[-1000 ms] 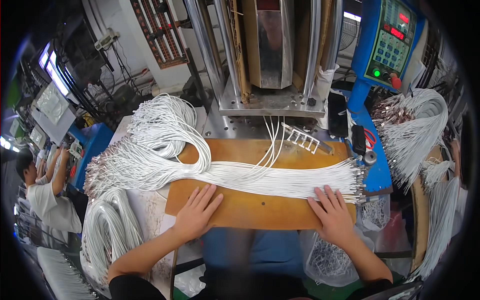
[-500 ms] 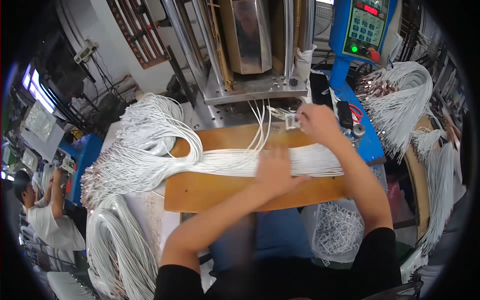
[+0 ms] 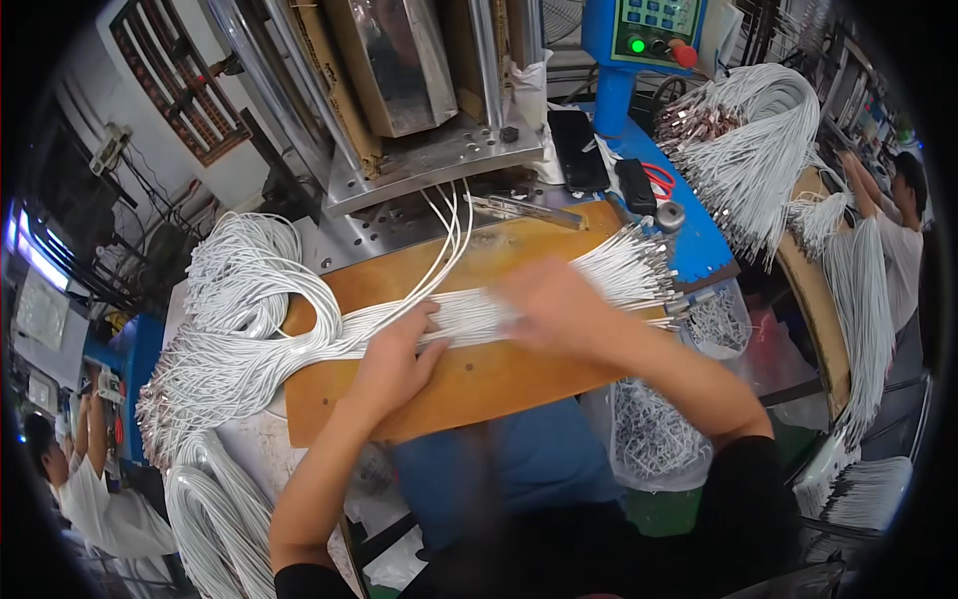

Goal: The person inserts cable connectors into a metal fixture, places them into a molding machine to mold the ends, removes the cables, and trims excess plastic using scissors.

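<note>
Centrally, a bundle of white cables (image 3: 519, 309) lies across the wooden board (image 3: 479, 384). Left hand (image 3: 394, 359) presses flat, fingers released, on the cables; right hand (image 3: 549, 304) is blurred over them, grip indiscernible.

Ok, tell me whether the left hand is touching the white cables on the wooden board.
Touching. The head view shows the left hand lying flat on the wooden board, its fingers pressed onto the row of white cables with no gap.
</note>
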{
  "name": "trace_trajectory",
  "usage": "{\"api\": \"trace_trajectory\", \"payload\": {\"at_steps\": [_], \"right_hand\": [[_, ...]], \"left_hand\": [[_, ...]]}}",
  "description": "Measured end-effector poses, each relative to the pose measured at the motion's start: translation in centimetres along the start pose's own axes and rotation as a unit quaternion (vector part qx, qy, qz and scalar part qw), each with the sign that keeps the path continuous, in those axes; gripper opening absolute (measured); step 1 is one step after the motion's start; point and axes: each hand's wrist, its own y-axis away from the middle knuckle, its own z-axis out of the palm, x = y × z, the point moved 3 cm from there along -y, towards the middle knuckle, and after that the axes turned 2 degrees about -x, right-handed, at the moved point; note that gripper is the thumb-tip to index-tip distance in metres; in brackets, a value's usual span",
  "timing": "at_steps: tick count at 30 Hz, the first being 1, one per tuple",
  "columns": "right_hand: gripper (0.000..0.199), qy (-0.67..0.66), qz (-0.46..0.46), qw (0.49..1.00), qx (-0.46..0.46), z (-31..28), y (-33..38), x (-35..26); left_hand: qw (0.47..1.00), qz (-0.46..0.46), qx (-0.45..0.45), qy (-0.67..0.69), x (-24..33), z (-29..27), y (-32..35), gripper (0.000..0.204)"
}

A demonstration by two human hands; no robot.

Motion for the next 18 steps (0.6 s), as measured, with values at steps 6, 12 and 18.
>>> {"api": "trace_trajectory", "payload": {"at_steps": [6, 12, 18], "right_hand": [[0.015, 0.045, 0.092, 0.994, -0.024, -0.5, 0.7, 2.7], [0.027, 0.125, 0.157, 0.978, -0.053, -7.1, 6.2, 7.7], [0.026, -0.030, 0.031, 0.996, -0.077, -1.2, 2.0, 1.8]], "left_hand": [[0.991, -0.025, -0.080, 0.107, -1.3, -2.3, -0.8, 0.022], [0.996, -0.021, -0.040, 0.074, -0.7, -0.8, -1.8, 0.016], [0.993, -0.029, -0.091, 0.073, -0.7, -2.9, -1.7, 0.016]]}}
